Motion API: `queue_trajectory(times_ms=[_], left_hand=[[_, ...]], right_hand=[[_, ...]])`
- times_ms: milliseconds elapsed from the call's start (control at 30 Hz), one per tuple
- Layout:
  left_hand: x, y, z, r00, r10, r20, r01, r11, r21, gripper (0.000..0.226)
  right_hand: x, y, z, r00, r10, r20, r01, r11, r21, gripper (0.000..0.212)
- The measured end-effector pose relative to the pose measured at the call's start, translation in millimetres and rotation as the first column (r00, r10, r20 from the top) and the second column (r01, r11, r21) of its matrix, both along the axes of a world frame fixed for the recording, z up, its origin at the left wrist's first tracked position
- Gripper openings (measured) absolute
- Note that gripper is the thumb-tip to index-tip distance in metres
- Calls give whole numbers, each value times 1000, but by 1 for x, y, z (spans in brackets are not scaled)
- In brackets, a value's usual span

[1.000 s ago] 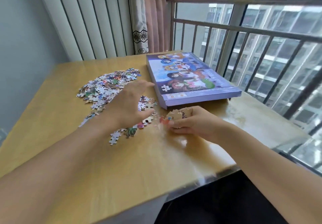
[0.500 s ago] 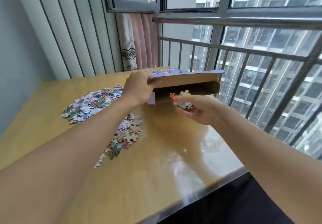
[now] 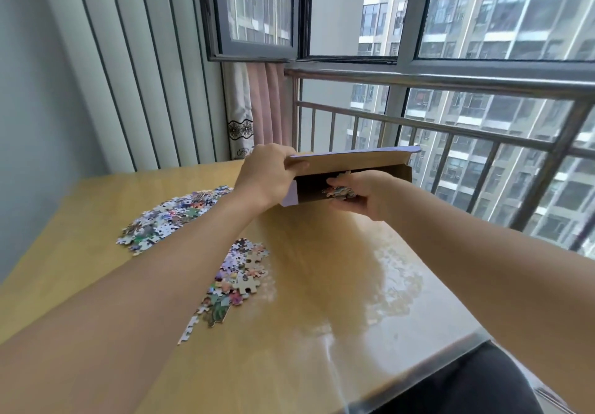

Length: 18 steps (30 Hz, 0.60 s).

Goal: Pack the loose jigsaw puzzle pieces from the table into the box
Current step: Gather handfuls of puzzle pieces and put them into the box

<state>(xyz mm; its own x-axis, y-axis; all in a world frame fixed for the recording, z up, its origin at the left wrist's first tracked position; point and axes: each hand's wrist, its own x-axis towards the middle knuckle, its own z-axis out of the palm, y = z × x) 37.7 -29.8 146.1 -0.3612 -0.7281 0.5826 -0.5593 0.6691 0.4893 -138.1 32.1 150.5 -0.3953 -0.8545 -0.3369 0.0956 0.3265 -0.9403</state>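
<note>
right grip [image 3: 354, 196] with pieces [image 3: 339, 192] now inside box [image 3: 354, 164]

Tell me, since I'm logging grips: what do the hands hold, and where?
Left hand grips the box lid at its near corner; right hand holds puzzle pieces in its fingers.

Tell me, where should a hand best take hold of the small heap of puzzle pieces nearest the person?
Probably at its thin near tip, coming from the table's near edge. The small heap lies flat and loose on the table, so a grip likely means sweeping pieces together and cupping them from the side, not pinching from above.
</note>
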Motion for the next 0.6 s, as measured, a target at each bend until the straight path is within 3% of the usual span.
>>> queue_trajectory(times_ms=[267,433,500,600], left_hand=[[-6,4,8,1000,-17,-24,18,999,30,23],[-6,8,15,998,-22,-61,26,998,62,19],[-2,6,17,996,-26,-80,33,996,77,18],[2,5,17,995,-37,-97,43,997,67,17]], right_hand=[[1,-8,16,998,6,68,-6,1000,6,37],[4,-13,18,970,16,244,9,995,-101,40],[2,-8,19,985,77,151,-58,991,-123,43],[-10,-4,20,986,90,-142,-100,993,-66,33]])
